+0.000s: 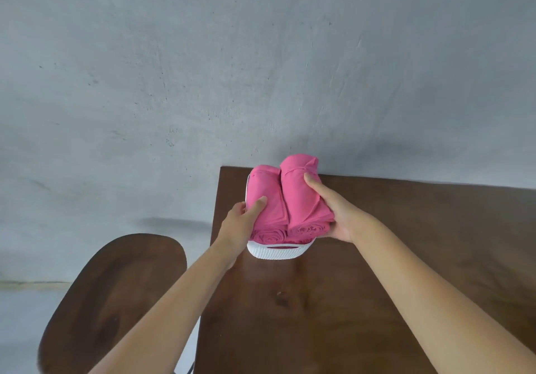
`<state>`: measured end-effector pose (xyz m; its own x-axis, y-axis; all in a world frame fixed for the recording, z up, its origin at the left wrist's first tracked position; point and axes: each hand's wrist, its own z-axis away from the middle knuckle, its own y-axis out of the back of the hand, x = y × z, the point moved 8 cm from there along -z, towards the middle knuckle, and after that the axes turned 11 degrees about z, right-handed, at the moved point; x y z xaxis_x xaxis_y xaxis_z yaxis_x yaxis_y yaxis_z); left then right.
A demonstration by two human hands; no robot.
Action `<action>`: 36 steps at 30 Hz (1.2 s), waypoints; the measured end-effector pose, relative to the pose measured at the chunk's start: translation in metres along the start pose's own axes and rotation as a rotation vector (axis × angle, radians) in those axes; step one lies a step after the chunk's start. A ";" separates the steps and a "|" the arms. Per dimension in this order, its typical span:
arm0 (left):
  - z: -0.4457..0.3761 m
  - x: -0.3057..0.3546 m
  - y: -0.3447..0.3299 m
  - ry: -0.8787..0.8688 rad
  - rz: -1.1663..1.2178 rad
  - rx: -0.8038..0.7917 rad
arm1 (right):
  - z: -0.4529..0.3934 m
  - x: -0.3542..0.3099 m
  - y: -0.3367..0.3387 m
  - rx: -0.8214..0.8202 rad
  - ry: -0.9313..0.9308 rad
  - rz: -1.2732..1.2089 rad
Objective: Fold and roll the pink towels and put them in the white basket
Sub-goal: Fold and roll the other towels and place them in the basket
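Two rolled pink towels lie side by side in the white basket (275,253) near the table's far left corner. The left towel roll (268,196) sits lower in the basket. The right towel roll (303,196) rides higher and sticks out past the far rim. My left hand (242,221) grips the basket's left rim, with the thumb pressed on the left roll. My right hand (330,208) grips the right roll from its right side, thumb on top and fingers underneath. The spiral ends of both rolls face me.
The basket stands on a dark brown wooden table (377,272) pushed against a grey wall (232,69). A dark wooden chair seat (116,301) stands to the left of the table.
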<state>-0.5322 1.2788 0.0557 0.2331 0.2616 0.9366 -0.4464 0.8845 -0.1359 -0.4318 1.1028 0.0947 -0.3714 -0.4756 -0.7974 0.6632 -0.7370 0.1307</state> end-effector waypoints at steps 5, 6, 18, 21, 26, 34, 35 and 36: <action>0.042 -0.017 -0.015 0.005 -0.023 -0.031 | 0.038 0.030 0.003 0.013 0.024 -0.027; 0.051 -0.020 -0.018 0.006 -0.024 -0.033 | 0.045 0.037 0.003 0.006 0.031 -0.038; 0.163 -0.062 -0.061 0.013 0.028 0.029 | 0.146 0.112 0.017 -0.033 0.062 0.008; 0.189 -0.074 -0.072 0.031 0.051 0.054 | 0.168 0.131 0.022 -0.033 0.055 0.038; 0.227 -0.086 -0.089 0.047 0.094 0.085 | 0.196 0.158 0.030 -0.015 0.044 0.100; 0.249 -0.078 -0.090 0.032 -0.033 0.153 | 0.223 0.146 0.049 0.120 0.115 0.250; 0.251 -0.072 -0.089 -0.004 -0.080 0.196 | 0.225 0.142 0.049 0.137 0.141 0.269; 0.253 -0.065 -0.087 -0.048 -0.137 0.244 | 0.227 0.137 0.047 0.146 0.166 0.288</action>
<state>-0.7271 1.0868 0.0889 0.2673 0.1227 0.9558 -0.6097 0.7896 0.0691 -0.5987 0.8937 0.1255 -0.0649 -0.5983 -0.7987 0.6207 -0.6509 0.4371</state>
